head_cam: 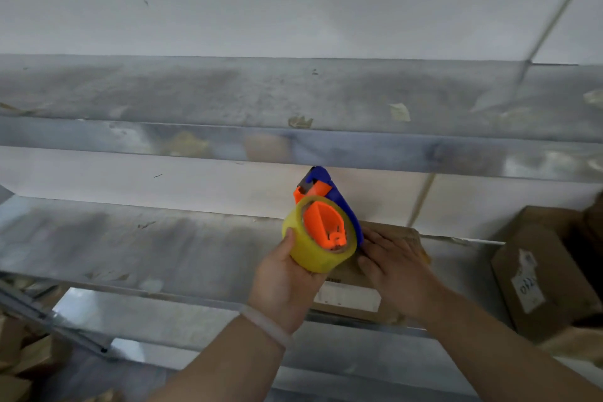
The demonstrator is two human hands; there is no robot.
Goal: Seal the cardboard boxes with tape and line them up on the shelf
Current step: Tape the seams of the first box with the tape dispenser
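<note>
- Left hand grips the tape dispenser: yellow roll, orange hub, blue frame.
- Right hand presses flat on the brown, white-labelled cardboard box.

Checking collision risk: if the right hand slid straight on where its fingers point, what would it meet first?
Probably the tape dispenser, which the left hand grips, close ahead of the right hand; depth is unclear.

bare forearms behind the left hand and right hand; a thin pale band (whitish, slightly translucent) rings the wrist just behind the left.
</note>
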